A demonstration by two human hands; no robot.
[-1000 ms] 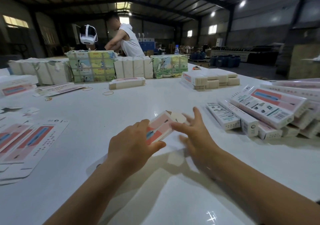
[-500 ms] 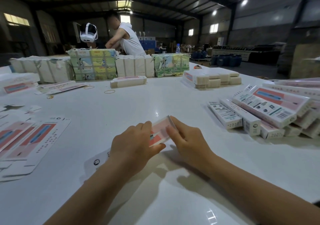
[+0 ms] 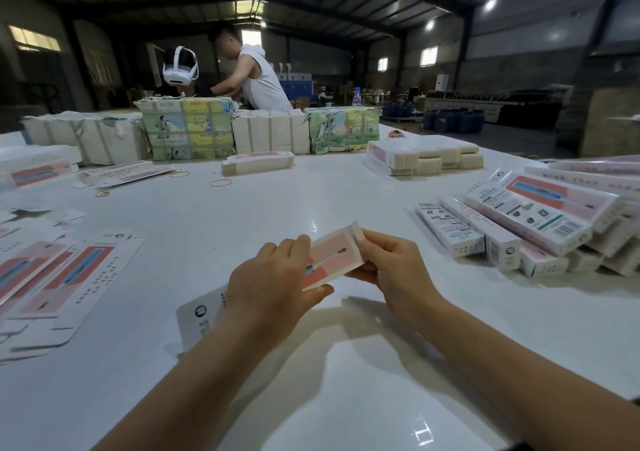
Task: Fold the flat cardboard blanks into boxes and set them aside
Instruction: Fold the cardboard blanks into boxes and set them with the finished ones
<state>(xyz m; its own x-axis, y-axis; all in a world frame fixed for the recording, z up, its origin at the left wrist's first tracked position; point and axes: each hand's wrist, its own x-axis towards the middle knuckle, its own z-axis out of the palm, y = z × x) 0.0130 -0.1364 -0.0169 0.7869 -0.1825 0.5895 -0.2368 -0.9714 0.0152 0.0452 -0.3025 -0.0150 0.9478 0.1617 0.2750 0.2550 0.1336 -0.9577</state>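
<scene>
Right now I am watching both hands holding one long box (image 3: pixel 332 256) just above the white table (image 3: pixel 242 215), in the middle of the view. The left hand (image 3: pixel 273 287) is wrapping around the box's middle, thumb underneath and fingers curled over the top, while the right hand (image 3: pixel 391 267) is pinching the far end, fingertips pressing on the end flap. The box's near end is sticking out behind the left wrist. Flat blanks (image 3: pixel 65 277) are lying spread on the left side of the table, and a pile of finished boxes (image 3: pixel 526 222) is sitting on the right. Wrapped bundles (image 3: pixel 187 131) are lining the far edge, with two people (image 3: pixel 256 72) working behind them.
</scene>
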